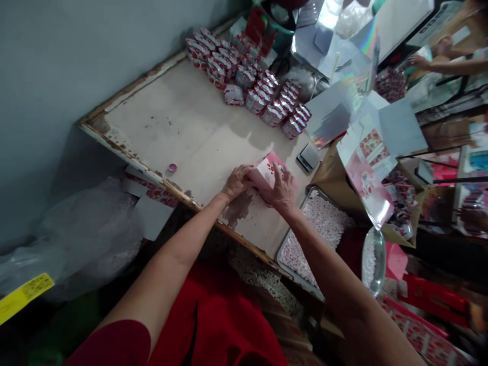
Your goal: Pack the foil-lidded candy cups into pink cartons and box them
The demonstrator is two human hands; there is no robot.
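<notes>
The pink card (266, 173) lies on the worn board (183, 127), near its close edge, and we take it as our landmark. Our left hand (237, 182) presses down on the card's left end with curled fingers; our right hand (281, 192) lies over its right side, fingers laid flat on it. Just right of the card, off the board's edge, sits a metal tray (316, 229) of small pale pieces. Left of the card, near the board's edge, we see a small pink cap (173, 167). Just beyond the card to the right rests a dark scale (308, 156). Well beyond it stand rows of folded red-and-white boxes (247, 76), with shiny silver sheets (335, 109) to their right.
</notes>
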